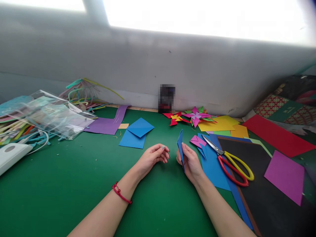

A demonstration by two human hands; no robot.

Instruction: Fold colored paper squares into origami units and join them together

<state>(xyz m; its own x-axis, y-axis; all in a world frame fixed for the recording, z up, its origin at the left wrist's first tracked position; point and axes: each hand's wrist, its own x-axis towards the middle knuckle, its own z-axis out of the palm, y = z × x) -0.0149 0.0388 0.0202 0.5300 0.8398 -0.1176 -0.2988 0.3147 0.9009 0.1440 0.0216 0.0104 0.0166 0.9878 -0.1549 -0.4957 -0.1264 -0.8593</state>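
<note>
A piece of folded blue paper (181,148) is held nearly upright, edge towards me, between the thumb and fingers of my right hand (191,161). My left hand (154,156) hovers just left of it, fingers loosely curled and apart, with nothing visible in them. Beyond that hand lie blue paper squares (134,139), one overlapping another. Right of my right hand are a small folded pink paper (197,141), a small folded blue piece (202,152) and a blue sheet (214,168). Scissors (229,161) with one red and one yellow handle rest over the sheet and a dark board.
Folded paper stars (195,116) lie near the wall beside yellow sheets (217,123). The dark board (261,171), a purple square (285,176) and a red sheet (278,135) are at right. Purple paper (106,125), a clear plastic bag (74,120) and a white device (14,156) are at left.
</note>
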